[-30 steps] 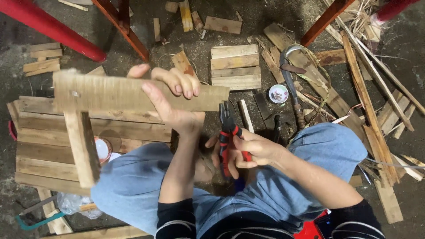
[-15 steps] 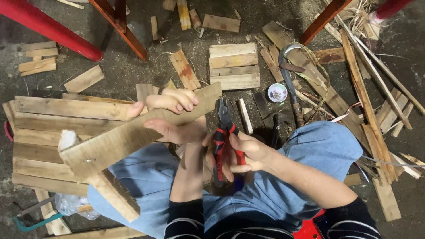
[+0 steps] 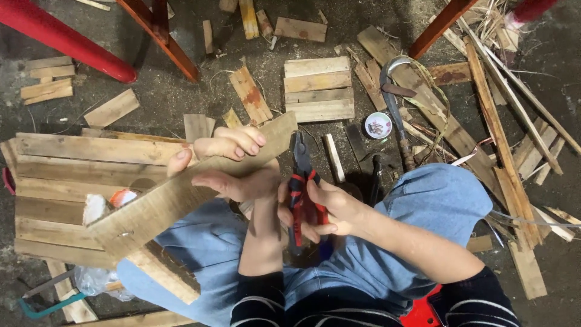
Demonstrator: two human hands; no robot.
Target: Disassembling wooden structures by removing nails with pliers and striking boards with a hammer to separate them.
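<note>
The floor (image 3: 181,91) is dark, dirty concrete littered with wood offcuts, splinters and strips. A pallet-like panel of joined slats (image 3: 66,181) lies at the left of the frame, and a smaller stack of short boards (image 3: 319,89) lies at upper centre. A sickle (image 3: 393,103) and a small round tin lid (image 3: 378,125) rest right of centre. Red-painted legs (image 3: 66,39) cross the upper left corner. A green-framed saw (image 3: 45,297) shows at the lower left.

You are seated with blue-trousered knees at the lower centre. Your left hand (image 3: 227,163) is clamped on a wooden plank assembly (image 3: 175,197), fingers curled over its upper edge and thumb beneath. The plank runs diagonally from centre down to the lower left, where a second piece joins it at an angle, above your left knee. Your right hand (image 3: 321,209) is closed around the red-and-black handles of pliers (image 3: 301,181), nose pointing toward the top of the frame, just beside the plank's right end.
</note>
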